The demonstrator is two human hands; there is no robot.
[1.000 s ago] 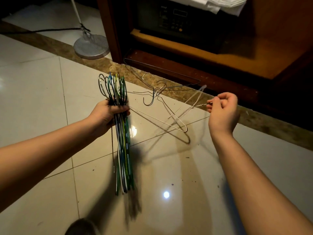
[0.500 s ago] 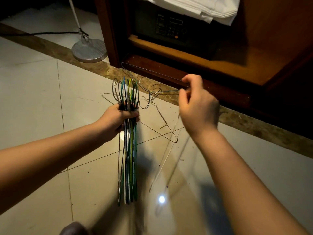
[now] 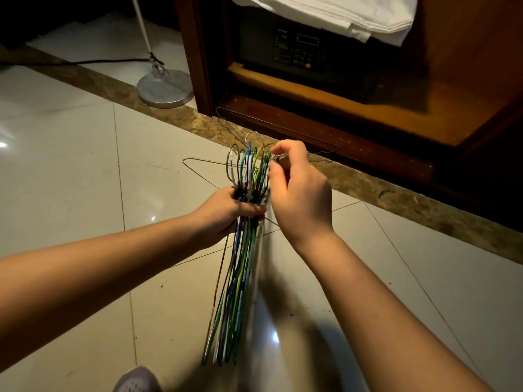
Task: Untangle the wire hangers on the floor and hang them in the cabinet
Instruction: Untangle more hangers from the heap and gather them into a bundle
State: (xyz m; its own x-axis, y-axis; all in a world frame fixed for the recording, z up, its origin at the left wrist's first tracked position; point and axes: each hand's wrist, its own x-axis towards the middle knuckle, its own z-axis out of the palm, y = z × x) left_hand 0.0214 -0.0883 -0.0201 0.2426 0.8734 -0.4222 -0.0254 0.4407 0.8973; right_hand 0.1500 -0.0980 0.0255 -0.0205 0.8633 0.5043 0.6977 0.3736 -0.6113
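My left hand [image 3: 226,212] grips a bundle of wire hangers [image 3: 240,281] by their necks; green, blue, white and grey wires hang down from it and the hooks stick up. My right hand [image 3: 300,190] pinches the twisted neck of a silver hanger [image 3: 278,157] right against the bundle's hooks. A few loose hangers [image 3: 203,162] lie on the tiled floor behind the bundle, partly hidden by it. The wooden cabinet [image 3: 325,128] stands open just beyond.
A dark safe [image 3: 300,52] sits on the cabinet's low shelf under folded white cloth [image 3: 339,15]. A floor lamp's round metal base [image 3: 165,90] and its black cable stand at the left. A marble strip [image 3: 382,190] edges the glossy tiles.
My right hand has brought the silver hanger leftward from out at the right up to the bundle's hooks. The left hand still holds the bundle. The view moved closer to the cabinet.
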